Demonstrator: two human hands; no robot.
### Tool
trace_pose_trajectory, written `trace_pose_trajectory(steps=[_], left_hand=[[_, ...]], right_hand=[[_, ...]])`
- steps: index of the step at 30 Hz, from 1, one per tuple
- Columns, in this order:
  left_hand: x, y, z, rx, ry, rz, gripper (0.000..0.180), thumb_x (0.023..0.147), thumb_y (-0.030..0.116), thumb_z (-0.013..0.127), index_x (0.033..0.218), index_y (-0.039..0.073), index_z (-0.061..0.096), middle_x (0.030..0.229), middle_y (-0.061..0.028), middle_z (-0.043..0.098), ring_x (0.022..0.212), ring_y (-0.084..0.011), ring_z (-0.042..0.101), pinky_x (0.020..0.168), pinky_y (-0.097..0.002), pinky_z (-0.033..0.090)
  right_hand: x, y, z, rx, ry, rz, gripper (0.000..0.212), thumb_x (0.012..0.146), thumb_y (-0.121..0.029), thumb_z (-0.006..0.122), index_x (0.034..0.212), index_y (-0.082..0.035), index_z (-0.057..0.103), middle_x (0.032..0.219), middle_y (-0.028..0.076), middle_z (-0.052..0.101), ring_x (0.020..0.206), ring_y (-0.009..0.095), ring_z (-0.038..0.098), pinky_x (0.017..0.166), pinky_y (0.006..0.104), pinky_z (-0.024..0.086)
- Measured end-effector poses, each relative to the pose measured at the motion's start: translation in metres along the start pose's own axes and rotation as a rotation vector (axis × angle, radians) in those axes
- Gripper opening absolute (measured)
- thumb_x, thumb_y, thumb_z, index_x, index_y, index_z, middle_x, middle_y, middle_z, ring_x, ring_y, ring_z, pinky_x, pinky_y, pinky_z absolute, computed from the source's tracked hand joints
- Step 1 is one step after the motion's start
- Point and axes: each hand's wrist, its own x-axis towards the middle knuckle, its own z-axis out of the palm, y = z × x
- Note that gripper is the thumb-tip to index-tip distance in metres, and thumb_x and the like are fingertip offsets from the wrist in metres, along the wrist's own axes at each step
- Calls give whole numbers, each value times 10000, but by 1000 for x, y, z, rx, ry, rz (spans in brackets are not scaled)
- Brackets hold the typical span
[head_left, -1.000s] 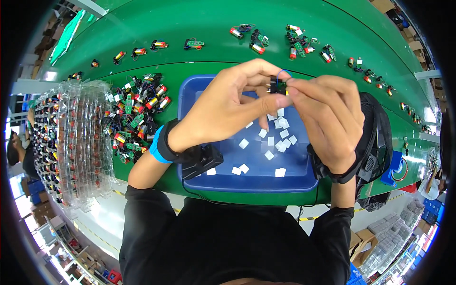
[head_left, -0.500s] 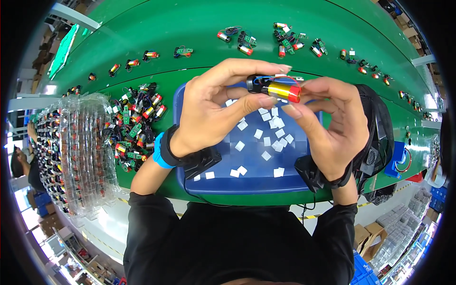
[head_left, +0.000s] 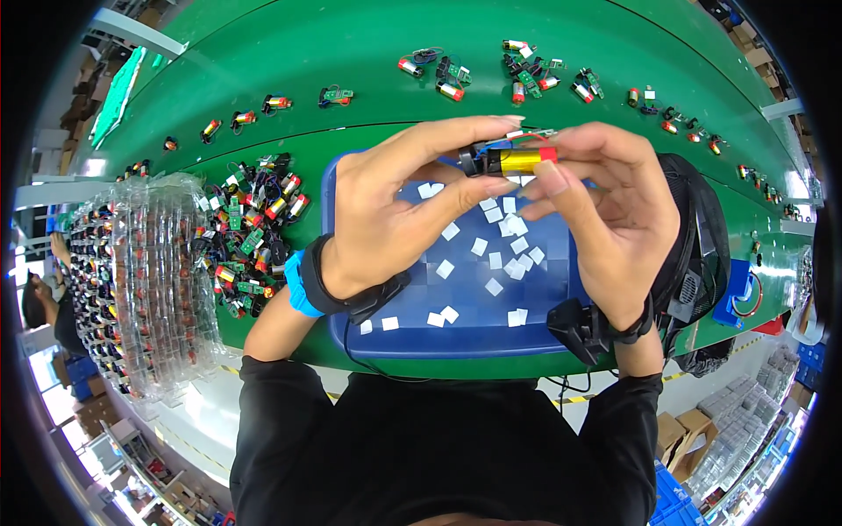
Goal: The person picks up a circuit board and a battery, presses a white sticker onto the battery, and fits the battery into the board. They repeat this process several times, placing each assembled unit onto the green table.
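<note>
Above a blue tray (head_left: 421, 337) I hold a small battery assembly (head_left: 517, 161): a gold cylinder cell with a red end, a black round part, thin red and blue wires and a small board edge behind it. My left hand (head_left: 390, 206) pinches its black end between thumb and fingers. At the red end, the thumb of my right hand (head_left: 618, 210) presses on the cell, with its fingers behind near the wires. Several white square pieces (head_left: 445, 269) lie scattered in the tray beneath.
Left of the tray lies a heap of similar assemblies (head_left: 254, 232), beside stacked clear plastic trays (head_left: 145, 280) filled with more. Single assemblies (head_left: 452, 90) are spread along the green table (head_left: 351, 44). A black mesh bag (head_left: 697, 237) stands right. Another person's arm (head_left: 60, 250) shows far left.
My right thumb has moved up onto the red end of the cell. The assembly has turned slightly, and its red end sits a little higher.
</note>
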Motion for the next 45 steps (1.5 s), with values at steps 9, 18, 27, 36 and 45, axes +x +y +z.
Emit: trace_pose_trajectory(steps=[9,18,27,36,45], left_hand=[[-1,8,-3,387,-8,189,476,746,35,843,1194,-13,691,1116,-141,737,792,-164,689,618,-248,565],[-3,2,-3,423,-14,295,491,739,26,841,1200,-17,677,1151,-138,728,811,-195,703,639,-261,573],[-3,5,-3,443,-57,286,460,759,-6,820,1196,-17,676,1138,-128,732,802,-197,702,641,-262,574],[-3,12,-3,395,-87,167,402,807,-13,786,1189,-31,663,1082,-118,738,814,-168,700,660,-257,595],[10,7,-13,-483,-208,-603,301,944,127,704,1184,-35,624,867,-91,668,708,-108,647,569,-263,592]], right_hand=[[-1,5,2,211,54,93,233,935,27,662,1142,64,562,1054,157,680,832,161,688,742,284,609],[-1,16,1,334,21,60,204,921,26,687,1096,65,589,1007,142,700,793,143,692,695,248,575],[-1,21,3,322,43,30,191,915,31,693,1073,63,592,980,140,694,768,140,681,682,248,569],[-1,20,6,268,64,44,193,907,27,706,1063,57,596,961,136,698,722,125,677,630,235,562],[16,14,-13,-320,-153,-238,353,805,17,784,1131,6,649,876,74,652,705,113,622,599,235,504]])
